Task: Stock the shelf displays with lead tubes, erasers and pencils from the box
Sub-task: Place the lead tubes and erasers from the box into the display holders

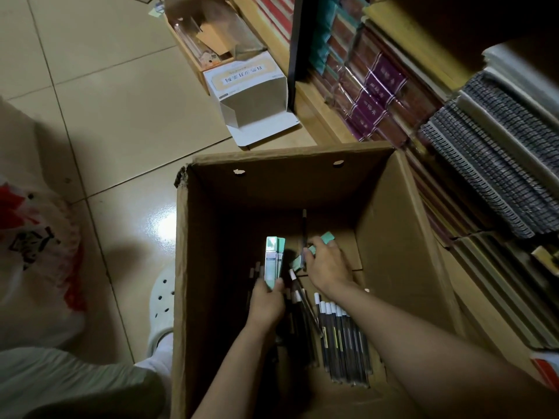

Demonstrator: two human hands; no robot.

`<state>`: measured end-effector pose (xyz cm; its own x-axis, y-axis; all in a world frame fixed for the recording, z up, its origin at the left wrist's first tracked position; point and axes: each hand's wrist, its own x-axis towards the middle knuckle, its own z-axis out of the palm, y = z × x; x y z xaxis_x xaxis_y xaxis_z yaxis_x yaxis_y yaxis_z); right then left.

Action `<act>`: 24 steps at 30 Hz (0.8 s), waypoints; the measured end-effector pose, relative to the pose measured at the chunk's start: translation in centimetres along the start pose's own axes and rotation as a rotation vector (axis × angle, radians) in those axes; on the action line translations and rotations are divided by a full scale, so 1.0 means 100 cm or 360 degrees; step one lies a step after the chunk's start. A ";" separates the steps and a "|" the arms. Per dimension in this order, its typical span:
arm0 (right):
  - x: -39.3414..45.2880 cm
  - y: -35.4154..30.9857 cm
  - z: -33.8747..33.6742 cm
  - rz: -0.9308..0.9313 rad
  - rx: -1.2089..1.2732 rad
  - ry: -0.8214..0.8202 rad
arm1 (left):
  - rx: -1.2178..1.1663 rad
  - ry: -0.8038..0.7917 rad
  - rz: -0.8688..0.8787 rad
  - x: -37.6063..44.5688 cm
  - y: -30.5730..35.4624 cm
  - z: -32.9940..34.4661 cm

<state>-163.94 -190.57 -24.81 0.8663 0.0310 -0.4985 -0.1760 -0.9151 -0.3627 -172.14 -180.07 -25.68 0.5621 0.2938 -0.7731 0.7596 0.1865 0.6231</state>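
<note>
A large open cardboard box (pixel 402 225) stands on the floor in front of me. Both my hands reach down into it. My left hand (pixel 267 303) holds a small stack of green lead tubes (pixel 273 261) upright by their lower ends. My right hand (pixel 328 267) curls its fingers round more small green tubes (pixel 326 238) near the box bottom. Several dark pencils (pixel 341 337) with white ends lie in a row on the box floor below my right forearm, and one dark pencil (pixel 304 228) leans upright against the far side.
A shelf unit (pixel 305 98) of wrapped books and spiral notebooks (pixel 490 164) runs along the right. An opened white carton (pixel 257 98) and a second cardboard box (pixel 208 34) sit on the tiled floor beyond. A white plastic bag (pixel 33 246) lies at left, by my shoe (pixel 161 309).
</note>
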 end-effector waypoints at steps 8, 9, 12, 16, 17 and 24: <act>0.005 0.022 -0.004 0.0124 -0.0140 0.0152 | -0.0035 -0.0128 0.0051 -0.003 0.003 0.002; 0.003 0.022 -0.005 0.0116 -0.0093 0.0172 | -0.0071 -0.0159 0.0052 -0.005 0.003 0.003; -0.004 0.018 -0.008 0.0088 0.0263 0.0185 | -0.0175 -0.0288 0.0063 -0.011 0.004 0.006; -0.020 0.013 -0.022 0.0515 0.1174 -0.0123 | -0.0276 -0.0452 0.0098 -0.021 0.007 0.005; -0.028 0.012 -0.028 0.0603 0.1434 -0.0233 | -0.0277 -0.0477 0.0103 -0.024 0.008 0.006; -0.068 -0.005 -0.093 0.0181 0.1582 -0.0024 | -0.0306 -0.0742 0.0310 -0.051 0.045 0.014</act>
<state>-165.42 -194.12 -13.87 0.8153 -0.0247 -0.5785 -0.5743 -0.1613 -0.8026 -171.09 -182.07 -19.12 0.8052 -0.0992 -0.5846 0.5780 0.3511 0.7366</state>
